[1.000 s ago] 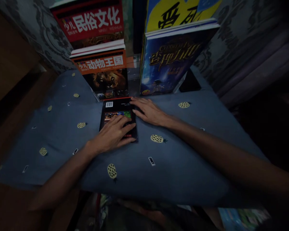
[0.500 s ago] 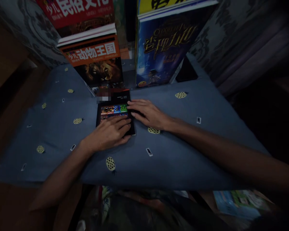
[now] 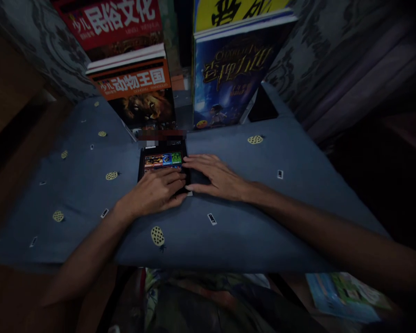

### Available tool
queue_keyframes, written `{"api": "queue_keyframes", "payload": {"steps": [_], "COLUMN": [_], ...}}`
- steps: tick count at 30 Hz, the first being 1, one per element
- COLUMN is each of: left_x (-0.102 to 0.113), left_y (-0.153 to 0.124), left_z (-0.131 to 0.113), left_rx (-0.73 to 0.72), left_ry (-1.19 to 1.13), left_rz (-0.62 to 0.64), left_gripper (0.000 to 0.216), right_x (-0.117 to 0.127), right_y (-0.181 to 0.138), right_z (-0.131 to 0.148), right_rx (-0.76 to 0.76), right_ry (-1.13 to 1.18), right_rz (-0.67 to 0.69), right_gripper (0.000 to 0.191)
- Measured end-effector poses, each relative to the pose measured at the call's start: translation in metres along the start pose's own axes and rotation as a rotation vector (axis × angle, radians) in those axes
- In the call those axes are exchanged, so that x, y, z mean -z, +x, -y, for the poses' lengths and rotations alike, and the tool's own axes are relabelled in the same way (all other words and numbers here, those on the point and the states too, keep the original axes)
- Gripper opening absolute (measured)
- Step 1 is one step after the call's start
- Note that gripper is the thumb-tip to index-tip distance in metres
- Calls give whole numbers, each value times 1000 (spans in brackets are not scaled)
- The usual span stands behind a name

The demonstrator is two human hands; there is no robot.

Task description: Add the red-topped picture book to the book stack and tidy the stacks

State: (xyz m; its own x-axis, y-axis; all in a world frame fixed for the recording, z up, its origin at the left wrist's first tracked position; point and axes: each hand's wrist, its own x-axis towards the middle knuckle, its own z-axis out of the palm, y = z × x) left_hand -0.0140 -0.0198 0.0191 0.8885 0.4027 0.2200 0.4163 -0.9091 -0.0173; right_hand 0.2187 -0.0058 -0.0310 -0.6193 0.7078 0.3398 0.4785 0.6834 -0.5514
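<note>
A black book [image 3: 162, 145] with a panel of small colour pictures lies flat on the blue cloth. Across the lower part of its cover rests my left hand [image 3: 157, 188], palm down, fingers stretched out and hiding part of the panel. My right hand [image 3: 220, 178] is at the book's right edge, fingers extended and thumb apart, with the tips touching or very near that edge and the lower right corner. Just behind the book stands an upright orange book with a lion on its cover [image 3: 135, 88].
The blue cloth with pineapple prints [image 3: 249, 222] covers the table. A dark blue book [image 3: 232, 78] stands at the back right, near a flat black object [image 3: 263, 106]. Behind the lion book is a red book [image 3: 121, 21]. Colourful printed packets or books [image 3: 346, 296] lie below the table at right.
My right hand has shifted slightly down along the book's edge, its thumb now nearer the lower right corner. My left hand stays on the cover. The view has shifted a little.
</note>
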Motion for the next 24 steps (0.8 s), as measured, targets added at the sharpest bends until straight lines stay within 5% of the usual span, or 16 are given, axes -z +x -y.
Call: {"api": "queue_keyframes", "payload": {"steps": [12,24], "left_x": [-7,-34], "left_y": [5,32], "left_z": [1,47], "left_rx": [173,350], "left_ry": [6,15], "left_rz": [37,-20], "left_gripper": [32,39], "right_x": [0,-2], "right_y": [0,-1], "right_z": [7,2], "right_rx": [-62,-98], "right_ry": [-78,-97], "right_rz": [65,114], "right_gripper": [91,103]}}
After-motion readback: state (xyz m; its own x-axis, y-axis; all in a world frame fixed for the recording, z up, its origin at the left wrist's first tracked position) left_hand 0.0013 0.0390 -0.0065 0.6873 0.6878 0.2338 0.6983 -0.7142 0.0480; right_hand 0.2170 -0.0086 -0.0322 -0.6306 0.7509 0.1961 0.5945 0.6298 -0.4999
